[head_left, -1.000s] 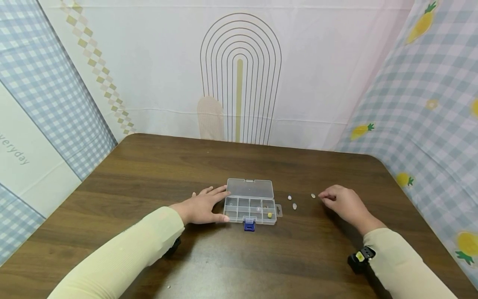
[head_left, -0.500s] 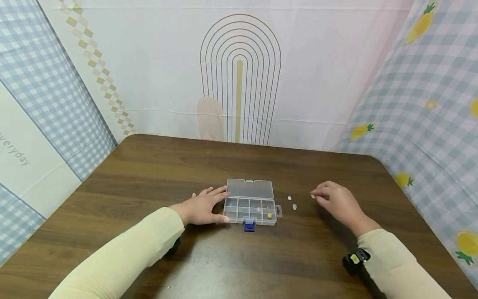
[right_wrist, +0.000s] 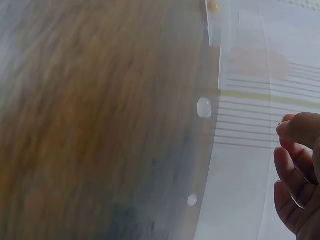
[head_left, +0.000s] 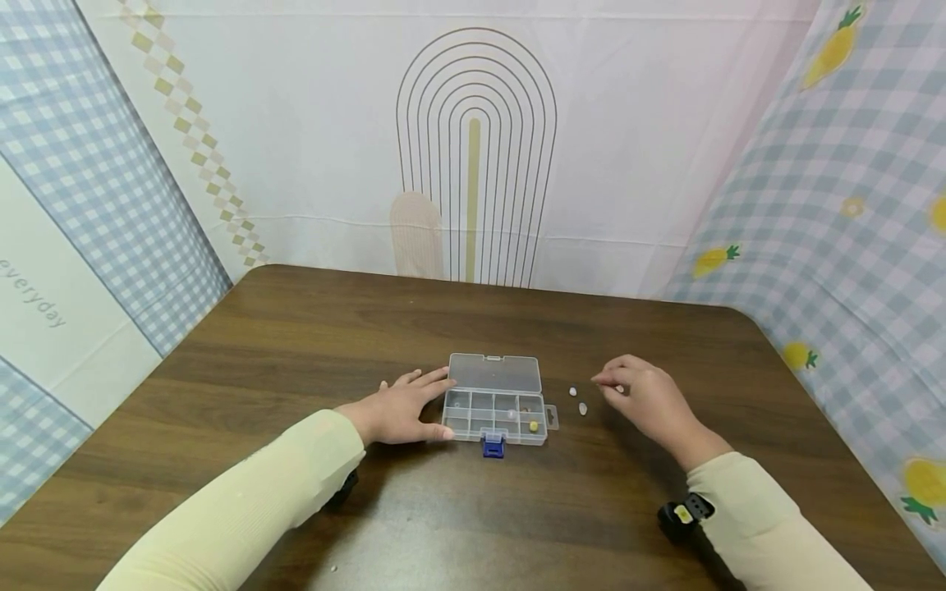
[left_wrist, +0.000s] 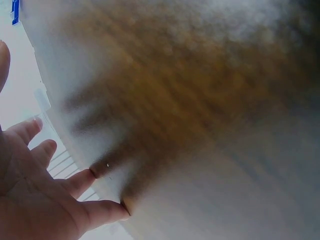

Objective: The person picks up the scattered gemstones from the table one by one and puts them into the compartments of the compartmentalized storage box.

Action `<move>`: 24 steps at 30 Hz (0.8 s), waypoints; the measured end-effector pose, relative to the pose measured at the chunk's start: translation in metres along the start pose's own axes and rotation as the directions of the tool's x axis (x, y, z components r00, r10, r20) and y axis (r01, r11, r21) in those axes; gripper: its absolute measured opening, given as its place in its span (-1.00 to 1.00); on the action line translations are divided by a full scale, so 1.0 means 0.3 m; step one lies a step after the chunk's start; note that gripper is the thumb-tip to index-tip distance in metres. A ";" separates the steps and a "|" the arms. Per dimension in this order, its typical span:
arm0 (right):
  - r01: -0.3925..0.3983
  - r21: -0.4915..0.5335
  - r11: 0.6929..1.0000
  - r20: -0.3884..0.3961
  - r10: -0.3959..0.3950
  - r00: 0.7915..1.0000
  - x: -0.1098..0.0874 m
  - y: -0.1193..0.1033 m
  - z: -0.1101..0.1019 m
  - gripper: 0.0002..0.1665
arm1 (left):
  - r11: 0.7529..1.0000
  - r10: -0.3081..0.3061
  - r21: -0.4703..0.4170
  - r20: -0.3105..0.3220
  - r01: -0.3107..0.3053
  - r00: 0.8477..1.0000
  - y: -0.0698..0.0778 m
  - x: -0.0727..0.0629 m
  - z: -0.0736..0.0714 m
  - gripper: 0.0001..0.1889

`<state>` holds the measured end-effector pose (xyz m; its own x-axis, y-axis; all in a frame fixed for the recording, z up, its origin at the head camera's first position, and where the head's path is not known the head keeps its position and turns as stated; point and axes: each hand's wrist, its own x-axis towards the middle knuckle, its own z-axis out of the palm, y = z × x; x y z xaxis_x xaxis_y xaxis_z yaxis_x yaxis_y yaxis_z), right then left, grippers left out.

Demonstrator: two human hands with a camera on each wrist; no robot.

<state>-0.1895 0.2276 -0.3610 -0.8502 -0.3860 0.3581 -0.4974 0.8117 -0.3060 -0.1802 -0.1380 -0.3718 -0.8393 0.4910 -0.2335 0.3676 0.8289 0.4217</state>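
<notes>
Wood-grain tabletop (head_left: 473, 525), in shade toward its front. Left grip (head_left: 399, 410): fingers spread, touching the near side of the clear compartment box (head_left: 521, 439). Right grip (head_left: 654, 402): thumb and forefinger tips close together; cannot tell whether anything is pinched. Box sits left of this grip, lid (head_left: 495, 373) folded back. Estimate: partly filled. Yellow piece (head_left: 534, 427) and some smaller bits already inside; at least two white pieces (head_left: 582, 409) left outside, just left of the right fingertips. Beyond both grips: printed cloth (head_left: 318, 123).

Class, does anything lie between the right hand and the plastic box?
Yes: two white stones lie on the table between the right hand and the box, whose lid is open.
</notes>
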 end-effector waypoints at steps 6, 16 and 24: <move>0.012 0.019 1.000 -0.007 -0.012 1.000 0.011 -0.029 0.013 -0.85 | 1.000 0.000 0.006 0.003 0.000 1.000 0.000 0.000 0.000 -0.15; 0.011 0.062 0.998 0.003 -0.011 1.000 0.021 -0.077 0.039 -0.86 | 1.000 0.002 0.003 0.004 -0.002 1.000 -0.001 0.001 0.000 -0.15; 0.031 0.101 0.994 0.017 -0.033 0.999 0.032 -0.119 0.062 -0.85 | 1.000 0.007 -0.001 -0.012 -0.007 1.000 -0.004 0.005 0.003 -0.14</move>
<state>-0.1832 0.1868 -0.3630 -0.8360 -0.4203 0.3528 -0.5388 0.7506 -0.3825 -0.1816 -0.1381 -0.3735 -0.8413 0.4938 -0.2200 0.3732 0.8250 0.4244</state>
